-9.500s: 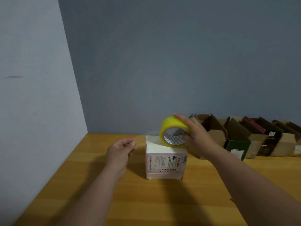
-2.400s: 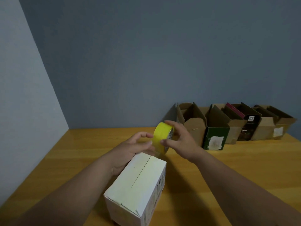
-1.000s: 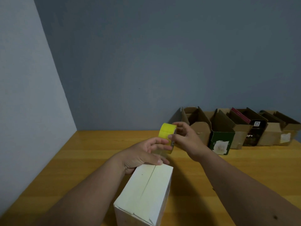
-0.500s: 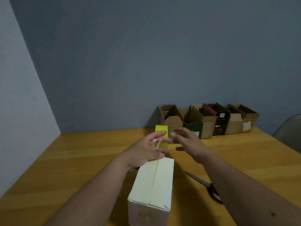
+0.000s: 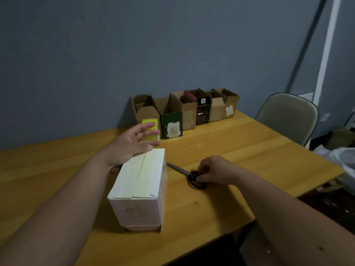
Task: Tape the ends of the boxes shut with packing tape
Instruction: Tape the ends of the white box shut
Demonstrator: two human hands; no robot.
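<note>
Boxes: a white box [image 5: 141,187] lies lengthwise on the wooden tabletop [image 5: 240,143], its top flaps meeting in a seam with no tape visible on it. The left hand [image 5: 130,145] is at its far end with fingers spread and straight, in front of the yellow tape roll [image 5: 150,131]; whether it touches the roll cannot be told. The right hand [image 5: 213,170] curls its fingers on the black handles of the scissors [image 5: 185,173], just right of the box. Open cardboard boxes [image 5: 184,110] line the wall.
</note>
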